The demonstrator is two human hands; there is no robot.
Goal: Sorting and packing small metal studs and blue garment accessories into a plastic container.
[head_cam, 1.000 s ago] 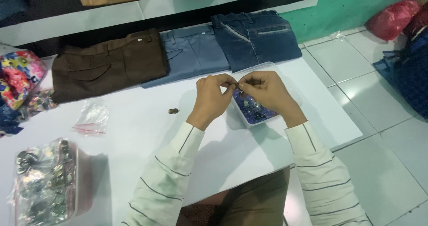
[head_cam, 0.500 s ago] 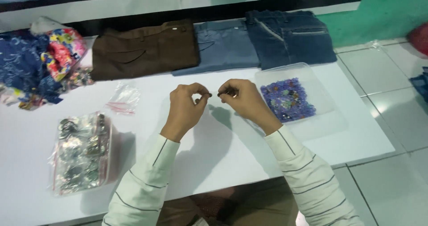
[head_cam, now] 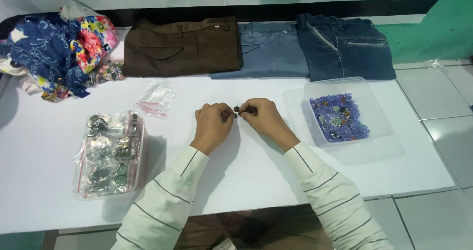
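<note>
My left hand point(head_cam: 213, 126) and my right hand point(head_cam: 262, 118) meet over the middle of the white table point(head_cam: 256, 176). Their fingertips pinch small dark round beads point(head_cam: 237, 111) between them, just above the tabletop. What joins the beads is too small to tell. Both arms wear white sleeves with thin dark stripes. To the right of my right hand stands a clear plastic tray point(head_cam: 345, 90) holding several purple and mixed beads point(head_cam: 338, 117).
A clear bag of silvery metal pieces point(head_cam: 108, 154) lies at the left, with small empty clear bags point(head_cam: 156, 98) behind it. Folded brown trousers point(head_cam: 180, 45), grey-blue jeans point(head_cam: 270, 50) and dark jeans point(head_cam: 345, 45) line the far edge. Patterned cloth point(head_cam: 64, 53) is heaped far left.
The view has swung left. My hands left the bead tray and moved to the table's middle, still pinching small beads; they now hold them lower, close to the tabletop.
</note>
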